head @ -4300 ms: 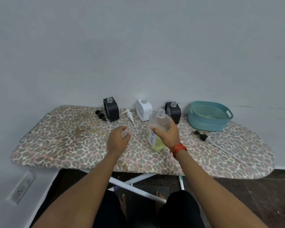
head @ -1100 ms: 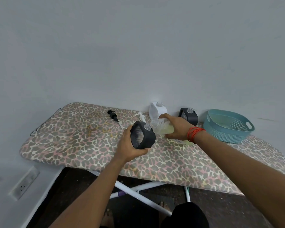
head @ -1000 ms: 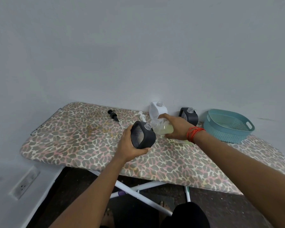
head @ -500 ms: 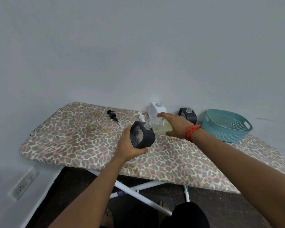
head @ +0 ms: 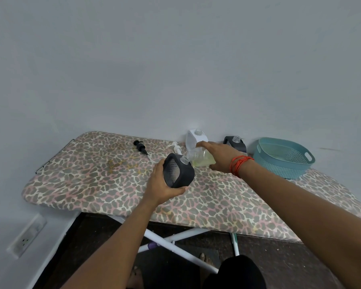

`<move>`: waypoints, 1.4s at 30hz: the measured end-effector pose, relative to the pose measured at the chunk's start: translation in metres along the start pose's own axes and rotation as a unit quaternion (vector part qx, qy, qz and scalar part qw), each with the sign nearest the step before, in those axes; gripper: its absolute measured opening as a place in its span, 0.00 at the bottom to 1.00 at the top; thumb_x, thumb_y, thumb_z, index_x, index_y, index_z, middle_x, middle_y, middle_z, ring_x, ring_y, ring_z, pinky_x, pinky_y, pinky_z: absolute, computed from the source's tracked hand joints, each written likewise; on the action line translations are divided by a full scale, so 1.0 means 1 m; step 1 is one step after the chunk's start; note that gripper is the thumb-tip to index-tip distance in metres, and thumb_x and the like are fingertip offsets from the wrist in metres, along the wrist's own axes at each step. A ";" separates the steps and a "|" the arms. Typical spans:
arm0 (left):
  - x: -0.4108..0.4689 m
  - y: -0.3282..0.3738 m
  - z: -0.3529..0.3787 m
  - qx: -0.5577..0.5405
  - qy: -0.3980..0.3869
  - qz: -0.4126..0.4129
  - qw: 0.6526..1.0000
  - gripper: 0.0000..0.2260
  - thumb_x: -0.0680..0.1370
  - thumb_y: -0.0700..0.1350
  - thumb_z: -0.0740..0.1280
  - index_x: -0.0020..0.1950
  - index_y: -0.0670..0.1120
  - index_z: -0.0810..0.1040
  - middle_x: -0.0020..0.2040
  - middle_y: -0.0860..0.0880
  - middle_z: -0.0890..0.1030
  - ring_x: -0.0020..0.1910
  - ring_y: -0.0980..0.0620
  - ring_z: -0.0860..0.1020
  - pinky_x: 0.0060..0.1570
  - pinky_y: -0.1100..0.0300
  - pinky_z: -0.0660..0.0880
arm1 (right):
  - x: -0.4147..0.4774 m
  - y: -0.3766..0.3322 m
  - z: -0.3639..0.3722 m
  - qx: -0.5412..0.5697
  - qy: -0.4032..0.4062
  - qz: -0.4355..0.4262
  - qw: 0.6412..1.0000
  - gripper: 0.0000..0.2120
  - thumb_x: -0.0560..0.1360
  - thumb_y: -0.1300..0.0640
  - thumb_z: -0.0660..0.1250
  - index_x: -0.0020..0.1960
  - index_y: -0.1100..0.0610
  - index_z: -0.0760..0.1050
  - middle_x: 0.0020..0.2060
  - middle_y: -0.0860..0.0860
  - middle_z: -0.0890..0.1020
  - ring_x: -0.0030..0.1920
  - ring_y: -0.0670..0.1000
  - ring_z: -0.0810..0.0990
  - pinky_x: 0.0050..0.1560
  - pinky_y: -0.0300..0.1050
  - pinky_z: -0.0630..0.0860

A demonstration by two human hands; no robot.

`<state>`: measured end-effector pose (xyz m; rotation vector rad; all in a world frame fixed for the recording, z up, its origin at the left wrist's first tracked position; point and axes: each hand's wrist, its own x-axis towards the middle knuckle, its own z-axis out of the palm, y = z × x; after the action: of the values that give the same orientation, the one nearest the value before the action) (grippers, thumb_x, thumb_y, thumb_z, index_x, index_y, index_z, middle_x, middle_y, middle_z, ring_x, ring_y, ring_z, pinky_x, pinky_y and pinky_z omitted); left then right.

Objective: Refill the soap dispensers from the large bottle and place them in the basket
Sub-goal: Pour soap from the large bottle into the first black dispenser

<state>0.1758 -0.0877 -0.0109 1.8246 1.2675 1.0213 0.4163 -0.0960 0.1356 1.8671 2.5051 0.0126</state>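
Observation:
My left hand (head: 158, 184) grips a black soap dispenser (head: 178, 174), held tilted above the ironing board (head: 92, 176) with its clear neck pointing up and right. My right hand (head: 219, 157) holds the large clear bottle (head: 200, 158) tipped on its side, its mouth touching the dispenser's neck; yellowish soap lies in the lower half of the bottle. A white dispenser (head: 194, 138) and a second black dispenser (head: 236, 142) stand uncapped by the wall. The teal basket (head: 279, 163) sits at the right with nothing visible in it.
A black pump head (head: 141, 147) and a white pump head (head: 176, 148) lie on the board behind my left hand. The wall runs right behind the dispensers. White board legs and my feet show below; a wall socket (head: 26, 236) is low on the left.
Since the oldest frame I have picked up the left black dispenser and tipped the large bottle to its neck. Over the last second both hands have held almost still.

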 end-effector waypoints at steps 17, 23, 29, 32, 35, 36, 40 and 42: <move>-0.001 0.001 0.001 -0.010 0.011 0.014 1.000 0.54 0.60 0.63 0.83 0.79 0.51 0.62 0.71 0.53 0.71 0.70 0.52 0.72 0.69 0.45 0.74 | 0.003 -0.004 -0.002 -0.057 0.015 0.000 0.998 0.37 0.70 0.60 0.73 0.73 0.45 0.60 0.63 0.52 0.77 0.56 0.58 0.79 0.50 0.56 0.80; 0.000 -0.002 0.001 -0.006 0.003 -0.001 1.000 0.56 0.60 0.65 0.83 0.81 0.52 0.60 0.73 0.54 0.70 0.72 0.52 0.71 0.70 0.44 0.73 | 0.004 -0.006 -0.003 -0.085 0.020 0.001 0.996 0.37 0.70 0.60 0.73 0.73 0.45 0.60 0.62 0.52 0.77 0.55 0.58 0.79 0.49 0.56 0.79; 0.000 -0.002 0.002 -0.003 0.003 0.001 1.000 0.57 0.59 0.66 0.82 0.81 0.52 0.59 0.74 0.54 0.69 0.73 0.52 0.71 0.70 0.44 0.73 | 0.004 -0.007 -0.003 -0.093 0.024 0.003 0.995 0.36 0.70 0.60 0.73 0.72 0.45 0.61 0.61 0.52 0.78 0.54 0.58 0.80 0.48 0.56 0.80; 0.000 -0.002 0.002 -0.007 0.008 0.005 1.000 0.55 0.59 0.65 0.82 0.80 0.51 0.61 0.72 0.54 0.70 0.72 0.52 0.71 0.70 0.45 0.73 | 0.003 -0.008 -0.004 -0.095 0.025 0.006 0.995 0.36 0.70 0.61 0.72 0.72 0.45 0.61 0.61 0.52 0.78 0.53 0.58 0.80 0.46 0.54 0.80; 0.000 -0.002 0.002 -0.007 0.010 0.008 1.000 0.55 0.59 0.65 0.82 0.80 0.52 0.62 0.72 0.54 0.71 0.71 0.53 0.71 0.70 0.45 0.73 | 0.003 -0.008 -0.003 -0.099 0.025 0.006 0.995 0.36 0.70 0.61 0.72 0.72 0.45 0.61 0.61 0.52 0.77 0.53 0.57 0.79 0.46 0.55 0.80; 0.000 -0.001 0.002 -0.007 0.010 0.009 1.000 0.55 0.59 0.64 0.82 0.80 0.52 0.62 0.72 0.54 0.71 0.71 0.53 0.72 0.69 0.45 0.73 | 0.003 -0.008 -0.003 -0.100 0.026 0.006 0.995 0.36 0.70 0.61 0.72 0.72 0.45 0.61 0.61 0.52 0.78 0.52 0.57 0.79 0.46 0.55 0.80; -0.001 0.000 0.001 -0.006 0.012 0.006 1.000 0.55 0.59 0.63 0.82 0.80 0.51 0.62 0.71 0.53 0.71 0.71 0.52 0.72 0.69 0.45 0.74 | 0.004 -0.008 -0.004 -0.105 0.026 0.005 0.994 0.35 0.70 0.61 0.72 0.72 0.45 0.61 0.61 0.52 0.77 0.52 0.58 0.79 0.47 0.55 0.79; -0.001 0.000 0.001 -0.004 0.010 0.003 1.000 0.56 0.59 0.64 0.82 0.80 0.50 0.61 0.72 0.53 0.71 0.71 0.51 0.72 0.69 0.44 0.74 | 0.005 -0.008 -0.004 -0.106 0.027 0.005 0.994 0.35 0.70 0.61 0.72 0.72 0.45 0.62 0.61 0.52 0.78 0.53 0.58 0.79 0.47 0.55 0.80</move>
<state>0.1767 -0.0886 -0.0114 1.8178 1.2696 1.0476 0.4070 -0.0939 0.1396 1.8175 2.4176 0.3209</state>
